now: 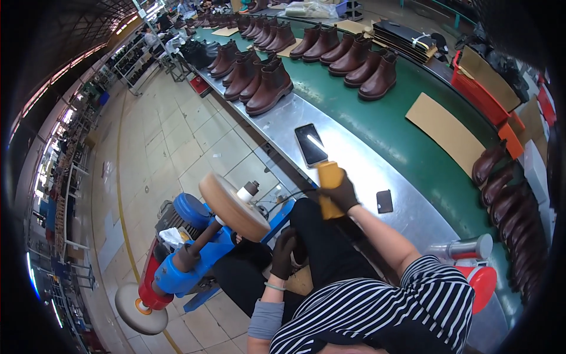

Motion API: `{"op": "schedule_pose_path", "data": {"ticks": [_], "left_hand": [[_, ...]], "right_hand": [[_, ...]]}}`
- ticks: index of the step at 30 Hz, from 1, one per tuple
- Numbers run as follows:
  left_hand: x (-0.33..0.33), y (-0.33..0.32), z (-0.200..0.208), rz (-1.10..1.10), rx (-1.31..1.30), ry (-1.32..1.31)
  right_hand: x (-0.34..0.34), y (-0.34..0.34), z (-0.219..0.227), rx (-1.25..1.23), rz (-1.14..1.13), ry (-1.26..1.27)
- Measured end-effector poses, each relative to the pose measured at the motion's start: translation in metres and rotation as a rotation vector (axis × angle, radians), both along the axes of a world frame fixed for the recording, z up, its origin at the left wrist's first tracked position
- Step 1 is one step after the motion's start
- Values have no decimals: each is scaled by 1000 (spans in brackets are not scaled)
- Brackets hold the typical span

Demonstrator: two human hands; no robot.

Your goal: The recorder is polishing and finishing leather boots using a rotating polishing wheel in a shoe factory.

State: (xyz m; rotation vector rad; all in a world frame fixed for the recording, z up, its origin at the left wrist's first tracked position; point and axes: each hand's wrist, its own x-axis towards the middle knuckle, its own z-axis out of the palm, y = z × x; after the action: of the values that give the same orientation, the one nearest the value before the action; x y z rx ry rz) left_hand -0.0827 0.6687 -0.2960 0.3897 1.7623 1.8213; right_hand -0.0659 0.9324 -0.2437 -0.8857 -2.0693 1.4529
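Yellow block (pixel 329 190), oblong and upright: it is sitting in the gloved right hand (pixel 341 193), whose fingers are curling closed around its middle, at the near edge of the steel bench (pixel 354 159) and just below a dark phone (pixel 311 144) that is lying flat there with a streak of light on its screen. Left hand (pixel 283 252), also in a dark glove: it is hanging with fingers bent loosely downward over the person's dark trousers, beside the front of the machine; whether it is gripping anything cannot be told. Buffing machine (pixel 188 259), blue body with a red base: it is standing on the tiled floor (pixel 159 147) to the person's left, carrying a tan buffing wheel (pixel 233 206) on its near end and a pale, flatter wheel (pixel 135 307) at its far end. Small dark card (pixel 384 201): it is lying on the bench to the right of the hand. Brown boots (pixel 268 85): they are standing in pairs along the green belt (pixel 389 121) further off, with more boots (pixel 501 177) lying in a row at the right. Cardboard sheet (pixel 445 133): it is lying flat on the belt. Metal can (pixel 466 248) and red tub (pixel 480 283): they are sitting by the person's right elbow.
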Motion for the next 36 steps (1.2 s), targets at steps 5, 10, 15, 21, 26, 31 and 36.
{"op": "schedule_pose_path", "data": {"ticks": [5,10,15,21,26,31,36], "left_hand": [[-1,-9,0,14,-147,-224],[-10,-25,14,-20,-196,-334],[-21,-60,34,27,-377,85],[-11,-99,62,148,-414,91],[13,-119,73,342,-396,-95],[15,-123,56,311,-364,-211],[-4,-113,40,178,-435,-79]], "right_hand": [[18,94,-22,141,-88,-341],[-6,192,-114,87,-101,4],[-96,402,-180,-631,253,198],[-145,490,-184,-80,276,196],[-157,504,-95,-114,-50,401],[-148,497,-44,-85,-170,515],[-147,485,-40,-95,-227,565]]}}
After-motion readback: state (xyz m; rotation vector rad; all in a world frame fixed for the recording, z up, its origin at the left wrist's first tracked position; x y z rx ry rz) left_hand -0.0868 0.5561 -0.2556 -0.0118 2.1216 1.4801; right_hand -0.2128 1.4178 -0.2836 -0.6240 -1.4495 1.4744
